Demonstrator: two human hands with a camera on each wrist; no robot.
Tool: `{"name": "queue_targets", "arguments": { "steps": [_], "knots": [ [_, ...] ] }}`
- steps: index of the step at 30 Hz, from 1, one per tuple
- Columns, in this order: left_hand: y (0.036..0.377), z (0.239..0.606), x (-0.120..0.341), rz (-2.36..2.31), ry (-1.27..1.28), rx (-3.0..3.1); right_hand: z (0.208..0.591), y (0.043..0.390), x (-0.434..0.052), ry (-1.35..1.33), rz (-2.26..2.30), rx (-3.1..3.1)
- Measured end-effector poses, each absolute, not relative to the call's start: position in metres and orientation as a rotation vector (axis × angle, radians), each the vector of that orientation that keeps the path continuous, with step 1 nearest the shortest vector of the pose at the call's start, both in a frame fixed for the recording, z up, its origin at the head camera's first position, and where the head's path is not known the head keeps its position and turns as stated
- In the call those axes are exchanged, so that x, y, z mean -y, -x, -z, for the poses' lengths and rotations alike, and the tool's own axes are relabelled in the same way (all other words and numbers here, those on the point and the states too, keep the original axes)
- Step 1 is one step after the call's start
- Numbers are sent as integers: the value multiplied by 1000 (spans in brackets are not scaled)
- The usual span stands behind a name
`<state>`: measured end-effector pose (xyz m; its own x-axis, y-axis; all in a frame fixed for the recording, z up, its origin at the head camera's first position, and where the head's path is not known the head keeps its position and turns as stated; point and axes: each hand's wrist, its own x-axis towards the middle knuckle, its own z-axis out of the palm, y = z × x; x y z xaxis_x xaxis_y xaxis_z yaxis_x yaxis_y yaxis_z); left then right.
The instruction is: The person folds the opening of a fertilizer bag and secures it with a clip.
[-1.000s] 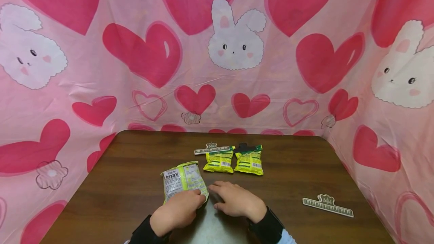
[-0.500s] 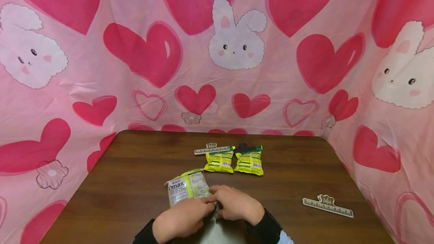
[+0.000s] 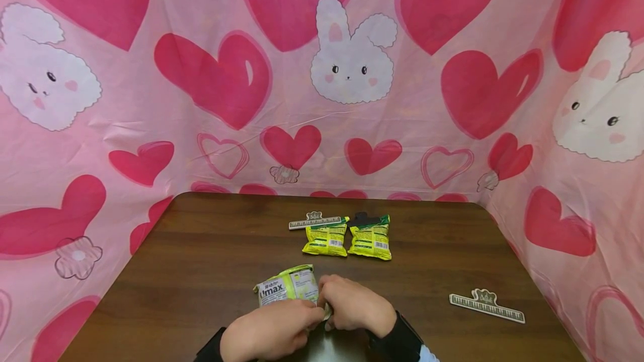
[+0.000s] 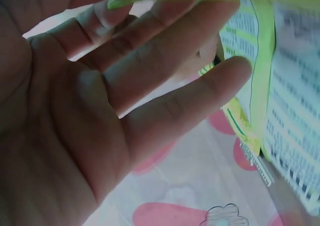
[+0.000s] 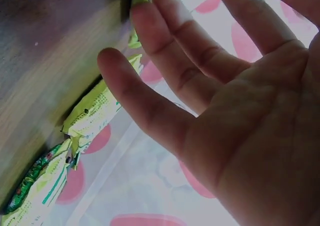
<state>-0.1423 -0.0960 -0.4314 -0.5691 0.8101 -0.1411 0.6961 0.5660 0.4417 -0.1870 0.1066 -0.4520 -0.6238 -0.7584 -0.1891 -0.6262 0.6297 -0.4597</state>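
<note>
Both hands, left hand (image 3: 269, 331) and right hand (image 3: 354, 306), meet at the near edge of a green snack packet (image 3: 288, 290), each grip pinching it. The packet lies on the table (image 3: 201, 261) (near side, just before the sleeves). Two more packets (image 3: 347, 237) and a clip (image 3: 486, 305) lie well apart.

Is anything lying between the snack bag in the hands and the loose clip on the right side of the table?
Nothing visible. The snack bag sits under both hands, and bare table runs from the right hand to the loose clip.
</note>
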Motion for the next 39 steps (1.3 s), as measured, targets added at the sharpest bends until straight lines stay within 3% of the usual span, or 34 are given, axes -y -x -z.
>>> {"name": "queue_targets", "arguments": {
  "steps": [12, 32, 39],
  "knots": [
    [144, 418, 105, -518, -1150, -2520, 443, 184, -113, 1054, 568, -2403],
    [157, 403, 129, -801, -994, -2571, 425, 192, -128, 1248, 775, -2272],
    [156, 395, 130, -826, -950, -2640, 418, 192, -132, 1179, 874, -2245]
  ]
}}
